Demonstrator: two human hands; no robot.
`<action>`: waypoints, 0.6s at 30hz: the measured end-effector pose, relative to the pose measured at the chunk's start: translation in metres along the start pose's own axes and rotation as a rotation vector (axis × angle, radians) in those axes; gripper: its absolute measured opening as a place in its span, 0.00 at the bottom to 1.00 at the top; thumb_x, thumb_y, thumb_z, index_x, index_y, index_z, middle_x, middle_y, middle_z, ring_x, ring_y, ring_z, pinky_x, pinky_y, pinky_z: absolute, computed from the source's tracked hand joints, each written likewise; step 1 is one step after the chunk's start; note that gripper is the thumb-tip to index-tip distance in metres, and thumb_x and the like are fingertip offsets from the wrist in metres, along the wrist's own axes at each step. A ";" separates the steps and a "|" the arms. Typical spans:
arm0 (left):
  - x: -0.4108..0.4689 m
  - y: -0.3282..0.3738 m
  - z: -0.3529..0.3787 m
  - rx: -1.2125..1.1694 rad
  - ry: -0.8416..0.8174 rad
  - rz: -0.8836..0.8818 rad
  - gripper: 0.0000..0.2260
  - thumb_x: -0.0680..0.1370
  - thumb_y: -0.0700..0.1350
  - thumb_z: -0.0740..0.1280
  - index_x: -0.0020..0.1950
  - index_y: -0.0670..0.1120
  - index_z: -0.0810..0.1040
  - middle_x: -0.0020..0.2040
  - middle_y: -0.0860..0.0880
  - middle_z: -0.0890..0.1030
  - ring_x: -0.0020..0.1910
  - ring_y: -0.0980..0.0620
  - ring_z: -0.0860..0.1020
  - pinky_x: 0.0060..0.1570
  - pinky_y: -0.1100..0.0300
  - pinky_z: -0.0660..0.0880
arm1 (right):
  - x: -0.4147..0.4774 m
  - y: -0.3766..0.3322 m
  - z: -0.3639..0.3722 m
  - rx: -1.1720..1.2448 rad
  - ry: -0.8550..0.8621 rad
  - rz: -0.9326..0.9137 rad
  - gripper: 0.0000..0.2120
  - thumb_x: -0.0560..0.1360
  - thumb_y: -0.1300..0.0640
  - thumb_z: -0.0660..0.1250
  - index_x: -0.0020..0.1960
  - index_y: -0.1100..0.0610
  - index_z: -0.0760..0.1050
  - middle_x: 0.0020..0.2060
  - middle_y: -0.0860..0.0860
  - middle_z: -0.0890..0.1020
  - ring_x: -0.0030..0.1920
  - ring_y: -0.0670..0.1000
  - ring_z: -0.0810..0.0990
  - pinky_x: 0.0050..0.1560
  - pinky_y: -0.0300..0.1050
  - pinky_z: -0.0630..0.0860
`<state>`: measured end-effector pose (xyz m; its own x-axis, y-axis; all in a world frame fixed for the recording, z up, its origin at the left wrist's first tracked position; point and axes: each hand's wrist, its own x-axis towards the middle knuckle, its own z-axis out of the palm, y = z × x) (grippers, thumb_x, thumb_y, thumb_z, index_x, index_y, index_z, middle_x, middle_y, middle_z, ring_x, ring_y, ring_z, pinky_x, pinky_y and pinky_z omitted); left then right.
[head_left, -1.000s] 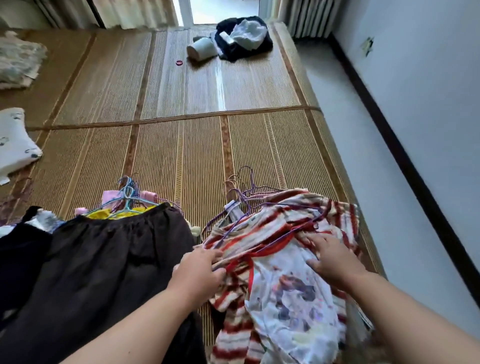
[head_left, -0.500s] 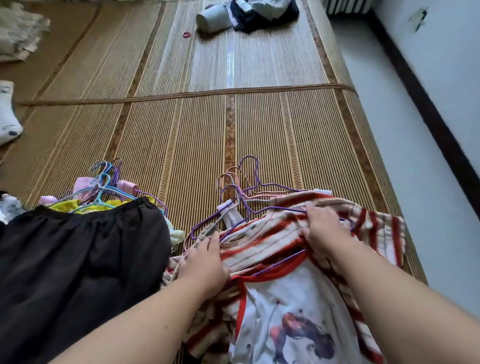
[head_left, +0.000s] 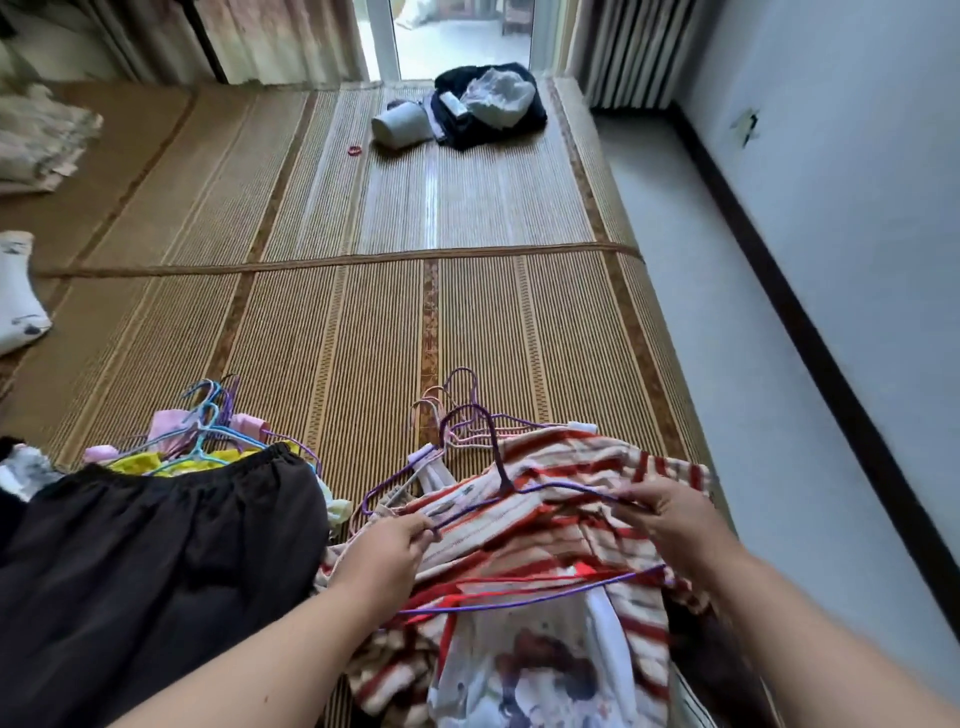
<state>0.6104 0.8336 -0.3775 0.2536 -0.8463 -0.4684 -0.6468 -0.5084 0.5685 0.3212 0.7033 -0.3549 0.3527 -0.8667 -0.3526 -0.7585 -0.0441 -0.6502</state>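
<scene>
Left hand (head_left: 384, 551) and right hand (head_left: 670, 514) now pinch the thin purple wire hanger (head_left: 504, 467), lifted off the red-striped cotton shirt (head_left: 550, 540). A woven straw mat (head_left: 363, 338) lies beneath.

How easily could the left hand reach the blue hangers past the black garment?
Probably yes: the blue hangers lie uncovered beyond the black garment, nothing over them. But the left hand pinches the purple hanger and must let go first.

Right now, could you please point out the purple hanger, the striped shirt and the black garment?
purple hanger (head_left: 550, 486): head view, its wire arm.
striped shirt (head_left: 519, 540): head view, a striped fold.
black garment (head_left: 156, 551): head view, its middle.
</scene>
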 end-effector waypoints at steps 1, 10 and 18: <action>-0.008 0.010 -0.005 -0.011 -0.008 0.017 0.11 0.80 0.47 0.60 0.40 0.59 0.75 0.33 0.59 0.75 0.35 0.56 0.73 0.33 0.62 0.65 | -0.015 -0.004 -0.012 0.009 0.017 0.008 0.07 0.71 0.56 0.73 0.48 0.48 0.84 0.37 0.38 0.81 0.40 0.36 0.77 0.40 0.26 0.68; -0.105 0.151 -0.052 -0.138 0.038 0.198 0.08 0.78 0.48 0.64 0.50 0.54 0.83 0.41 0.53 0.83 0.41 0.49 0.79 0.41 0.57 0.73 | -0.155 -0.051 -0.139 0.048 0.332 0.068 0.06 0.74 0.55 0.70 0.49 0.51 0.84 0.42 0.46 0.84 0.41 0.40 0.78 0.39 0.31 0.70; -0.174 0.312 -0.067 -0.233 0.031 0.439 0.06 0.78 0.48 0.66 0.46 0.55 0.82 0.28 0.58 0.78 0.19 0.63 0.67 0.22 0.66 0.61 | -0.260 -0.038 -0.267 0.078 0.657 0.061 0.07 0.74 0.53 0.69 0.51 0.50 0.83 0.48 0.48 0.84 0.51 0.49 0.79 0.49 0.40 0.69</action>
<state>0.4126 0.8112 -0.0730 0.0174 -0.9910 -0.1327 -0.5202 -0.1223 0.8452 0.1118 0.7973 -0.0585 -0.1161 -0.9902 0.0770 -0.7161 0.0298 -0.6974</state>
